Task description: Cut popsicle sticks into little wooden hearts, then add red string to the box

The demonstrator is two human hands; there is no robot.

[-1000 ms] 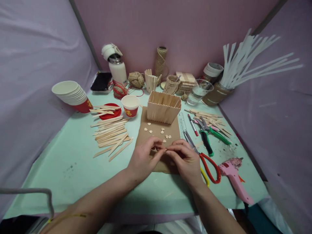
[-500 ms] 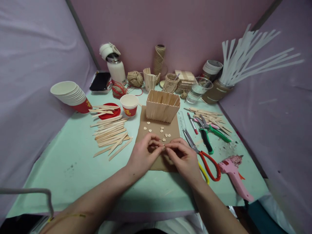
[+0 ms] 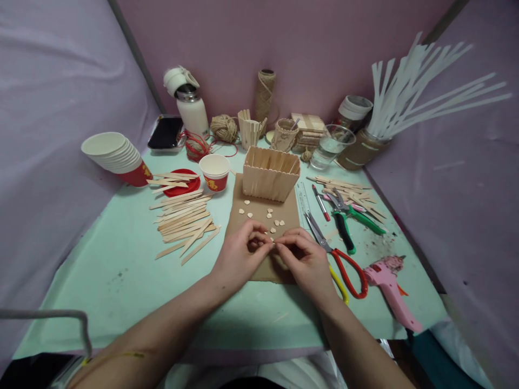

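Observation:
Over the brown cardboard, my left hand and my right hand meet fingertip to fingertip. Both are closed in a pinch on one small pale wooden piece, mostly covered by the fingers. It looks like the several small heart-shaped wood pieces scattered just beyond my fingers. Behind those, a box made of wooden craft sticks stands upright at the cardboard's far end.
Left are loose craft sticks, a paper cup and stacked cups. Right lie red-handled scissors, green-handled cutters and a pink glue gun. Twine, a bottle and a water cup stand behind.
My hands keep the same pinch, with barely any finger movement. The whole view has shifted very slightly.

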